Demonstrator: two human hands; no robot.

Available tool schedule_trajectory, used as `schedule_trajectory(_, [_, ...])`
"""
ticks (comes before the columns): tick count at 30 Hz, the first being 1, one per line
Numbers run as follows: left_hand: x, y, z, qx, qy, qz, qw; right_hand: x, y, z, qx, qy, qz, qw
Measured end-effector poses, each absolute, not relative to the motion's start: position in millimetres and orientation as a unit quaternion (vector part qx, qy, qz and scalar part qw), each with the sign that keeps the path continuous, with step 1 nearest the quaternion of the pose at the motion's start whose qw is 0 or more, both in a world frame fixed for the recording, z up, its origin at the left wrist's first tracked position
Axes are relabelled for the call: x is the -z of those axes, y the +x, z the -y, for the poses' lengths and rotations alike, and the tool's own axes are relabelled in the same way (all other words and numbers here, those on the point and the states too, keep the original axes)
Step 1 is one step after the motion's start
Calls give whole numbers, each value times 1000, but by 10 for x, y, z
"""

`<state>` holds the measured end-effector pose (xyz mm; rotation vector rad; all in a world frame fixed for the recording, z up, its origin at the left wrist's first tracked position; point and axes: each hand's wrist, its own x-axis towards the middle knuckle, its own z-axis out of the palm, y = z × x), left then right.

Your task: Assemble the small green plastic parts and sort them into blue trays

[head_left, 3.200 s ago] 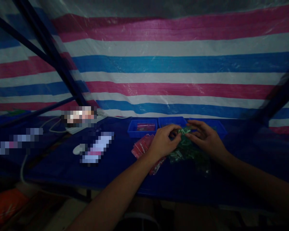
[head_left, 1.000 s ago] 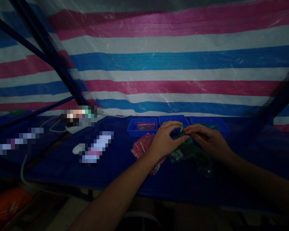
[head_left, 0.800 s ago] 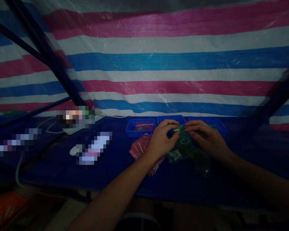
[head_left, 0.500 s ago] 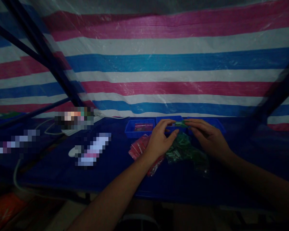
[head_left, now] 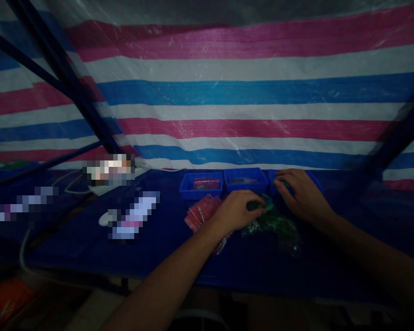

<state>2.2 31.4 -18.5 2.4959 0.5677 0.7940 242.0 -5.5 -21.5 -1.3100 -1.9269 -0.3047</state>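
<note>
My left hand (head_left: 239, 209) reaches over the heap of green plastic bags (head_left: 276, 223), its thumb and fingers apart around the upper left part of the heap. Over the right blue bin (head_left: 315, 180) is my right hand (head_left: 298, 191), its fingers curled down around something green and small. Pink bags (head_left: 202, 212) lie fanned out left of my left wrist. The middle blue bin (head_left: 244, 179) holds clear packets, and a pink-edged packet lies in the left blue bin (head_left: 182, 187).
On the blue table (head_left: 152, 257), a white oval object (head_left: 106, 218) lies beside a blurred-out device (head_left: 136, 216). White cables and a power strip (head_left: 119, 184) are at the back left. A striped sheet (head_left: 244, 92) hangs behind.
My hands have parted. The left moved down to the green bags; the right shifted slightly and is over the right bin. The green item between both hands is now only at the right hand.
</note>
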Motion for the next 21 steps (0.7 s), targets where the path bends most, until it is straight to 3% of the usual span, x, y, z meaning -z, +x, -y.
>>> schedule_trajectory(8, [10, -7, -258, -380, 872, -226, 212, 127, 2294, 199, 45, -439, 788, 429])
schedule_trajectory(15, [-64, -27, -176, -406, 846, -215, 270, 222, 2194, 247, -155, -478, 740, 447])
schedule_trajectory(21, [58, 23, -246, -403, 818, -233, 337, 255, 2171, 207, -312, -510, 613, 516])
